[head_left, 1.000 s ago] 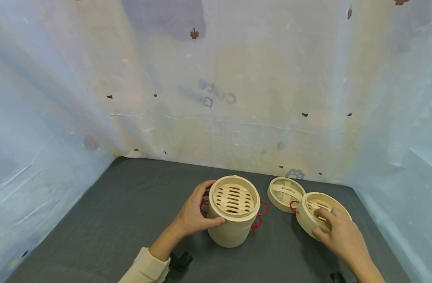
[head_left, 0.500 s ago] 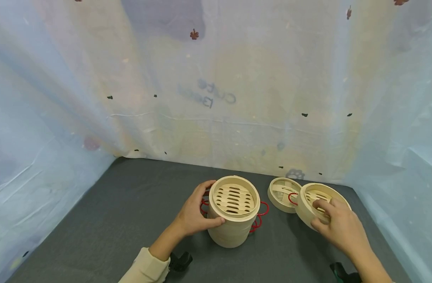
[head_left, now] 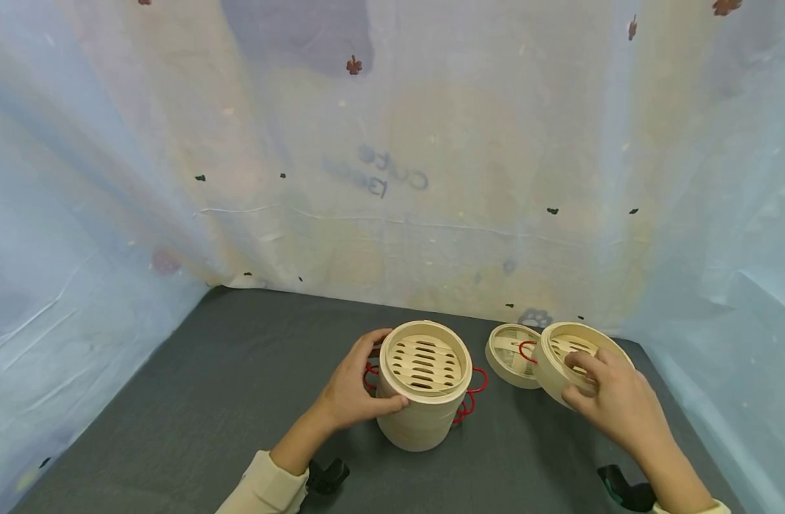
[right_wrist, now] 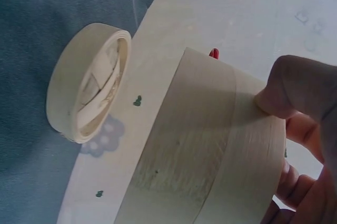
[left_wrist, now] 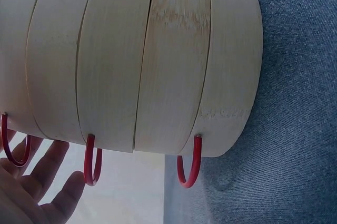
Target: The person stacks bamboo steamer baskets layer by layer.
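Near the table's middle stands an upright stack of bamboo steamer baskets (head_left: 414,425), its slatted top facing up. My left hand (head_left: 347,389) grips the stack's left side near the top, thumb at the front and fingers toward the back. Red loop handles (left_wrist: 195,161) stick out along the tiers in the left wrist view. To the right, my right hand (head_left: 620,403) pinches the near rim of another bamboo steamer basket (head_left: 546,371), held tilted above the table. Its thumb (right_wrist: 274,103) presses the outer wall, with the fingers over the rim inside.
A round bamboo lid (head_left: 508,360) with a strap handle rests on the dark grey table (head_left: 251,385) at the back right, partly behind the held basket. A pale patterned curtain (head_left: 392,250) closes off the back and both sides.
My right hand has lifted the bamboo steamer basket upward and slightly left, so it overlaps more of the lid in the head view. My left hand stays on the stack.
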{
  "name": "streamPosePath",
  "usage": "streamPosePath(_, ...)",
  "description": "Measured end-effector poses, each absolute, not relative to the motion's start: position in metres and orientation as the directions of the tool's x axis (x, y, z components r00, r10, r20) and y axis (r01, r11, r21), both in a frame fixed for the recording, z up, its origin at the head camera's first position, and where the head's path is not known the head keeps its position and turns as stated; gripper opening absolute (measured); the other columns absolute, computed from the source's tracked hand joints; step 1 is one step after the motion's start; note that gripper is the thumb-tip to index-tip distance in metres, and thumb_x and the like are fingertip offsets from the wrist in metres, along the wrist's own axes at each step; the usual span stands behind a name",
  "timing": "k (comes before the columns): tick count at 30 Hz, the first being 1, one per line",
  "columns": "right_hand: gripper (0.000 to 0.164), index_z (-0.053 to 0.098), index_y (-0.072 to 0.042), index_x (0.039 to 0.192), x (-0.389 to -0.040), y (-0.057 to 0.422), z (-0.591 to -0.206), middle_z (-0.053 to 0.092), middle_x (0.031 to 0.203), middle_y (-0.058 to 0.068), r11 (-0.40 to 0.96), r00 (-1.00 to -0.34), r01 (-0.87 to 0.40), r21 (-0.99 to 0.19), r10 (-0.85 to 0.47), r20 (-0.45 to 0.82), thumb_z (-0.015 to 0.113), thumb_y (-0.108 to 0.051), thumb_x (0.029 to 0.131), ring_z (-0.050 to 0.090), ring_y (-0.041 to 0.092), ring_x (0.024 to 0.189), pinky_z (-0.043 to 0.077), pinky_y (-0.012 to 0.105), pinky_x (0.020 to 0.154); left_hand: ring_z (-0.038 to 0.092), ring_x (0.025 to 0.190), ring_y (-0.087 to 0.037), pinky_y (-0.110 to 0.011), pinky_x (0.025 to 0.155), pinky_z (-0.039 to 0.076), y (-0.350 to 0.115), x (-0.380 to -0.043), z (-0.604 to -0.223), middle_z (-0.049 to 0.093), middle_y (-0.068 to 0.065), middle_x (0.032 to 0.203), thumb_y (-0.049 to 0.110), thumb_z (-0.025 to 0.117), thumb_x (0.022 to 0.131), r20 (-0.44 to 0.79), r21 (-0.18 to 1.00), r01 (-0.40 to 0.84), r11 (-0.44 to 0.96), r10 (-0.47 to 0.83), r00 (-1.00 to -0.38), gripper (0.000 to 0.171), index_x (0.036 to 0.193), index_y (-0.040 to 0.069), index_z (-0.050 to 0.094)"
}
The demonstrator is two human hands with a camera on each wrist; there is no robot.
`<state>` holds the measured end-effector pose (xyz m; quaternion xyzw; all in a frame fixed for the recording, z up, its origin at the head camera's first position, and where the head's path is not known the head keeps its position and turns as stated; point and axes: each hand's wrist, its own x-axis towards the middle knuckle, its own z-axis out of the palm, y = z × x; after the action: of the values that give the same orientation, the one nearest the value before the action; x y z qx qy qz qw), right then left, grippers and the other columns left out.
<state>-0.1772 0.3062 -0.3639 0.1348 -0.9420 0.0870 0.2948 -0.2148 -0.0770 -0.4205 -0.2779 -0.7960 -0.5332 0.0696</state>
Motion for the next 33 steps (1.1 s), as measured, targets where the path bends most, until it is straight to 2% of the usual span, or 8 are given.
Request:
streamPosePath(9, 0.029, 0.067, -0.021, 0.087, -0.186, 0.299, -0.347, 0.041, 0.067, -0.004, 0.932, -0.741, -0.361, -0.034, -0.264, 0.618, 0.072, -0.017, 0.059, 0.032, 0.011, 0.055, 0.024, 0.026, 0.049, 0.052, 0.120, -0.025, -0.032, 0.072, 0.055, -0.077, -0.216, -0.422, 0.044, 0.002, 0.139, 0.039, 0.083, 0.071, 0.412, 0.797, 0.525, 0.299, 0.367, -0.834, 0.093, 0.148, 0.023, 0.033)
streamPosePath(15, 0.030, 0.067, -0.022, 0.088, -0.189, 0.293, -0.339, 0.039, 0.067, -0.005, 0.930, -0.734, -0.368, -0.020, -0.277, 0.620, 0.071, -0.016, 0.059, 0.031, 0.010, 0.057, 0.024, 0.024, 0.050, 0.052, 0.118, -0.022, -0.031, 0.072, 0.055, -0.076, -0.216, -0.421, 0.044, 0.002, 0.139, 0.039, 0.083, 0.070, 0.405, 0.801, 0.517, 0.301, 0.364, -0.839, 0.093, 0.147, 0.024, 0.034)
streamPosePath(22, 0.031, 0.067, -0.023, 0.088, -0.193, 0.287, -0.334, 0.039, 0.067, -0.006, 0.926, -0.732, -0.376, -0.011, -0.290, 0.616, 0.070, -0.016, 0.059, 0.030, 0.009, 0.056, 0.024, 0.024, 0.049, 0.051, 0.122, -0.021, -0.033, 0.082, 0.053, -0.075, -0.218, -0.423, 0.044, 0.003, 0.140, 0.039, 0.083, 0.070, 0.436, 0.777, 0.548, 0.310, 0.362, -0.824, 0.094, 0.147, 0.022, 0.034)
streamPosePath(29, 0.030, 0.067, -0.024, 0.087, -0.193, 0.279, -0.329, 0.039, 0.067, -0.007, 0.912, -0.703, -0.410, 0.002, -0.318, 0.637, 0.071, -0.016, 0.058, 0.030, 0.007, 0.056, 0.025, 0.023, 0.049, 0.052, 0.118, -0.022, -0.032, 0.072, 0.055, -0.073, -0.218, -0.423, 0.045, 0.001, 0.138, 0.040, 0.083, 0.070, 0.425, 0.795, 0.534, 0.286, 0.365, -0.828, 0.093, 0.148, 0.023, 0.033)
streamPosePath(33, 0.030, 0.067, -0.024, 0.087, -0.194, 0.272, -0.325, 0.038, 0.067, -0.007, 0.904, -0.688, -0.428, 0.002, -0.327, 0.648, 0.070, -0.015, 0.058, 0.030, 0.006, 0.057, 0.026, 0.022, 0.050, 0.052, 0.119, -0.021, -0.033, 0.077, 0.054, -0.073, -0.218, -0.423, 0.045, 0.002, 0.139, 0.040, 0.083, 0.070, 0.427, 0.791, 0.537, 0.293, 0.364, -0.828, 0.093, 0.147, 0.023, 0.034)
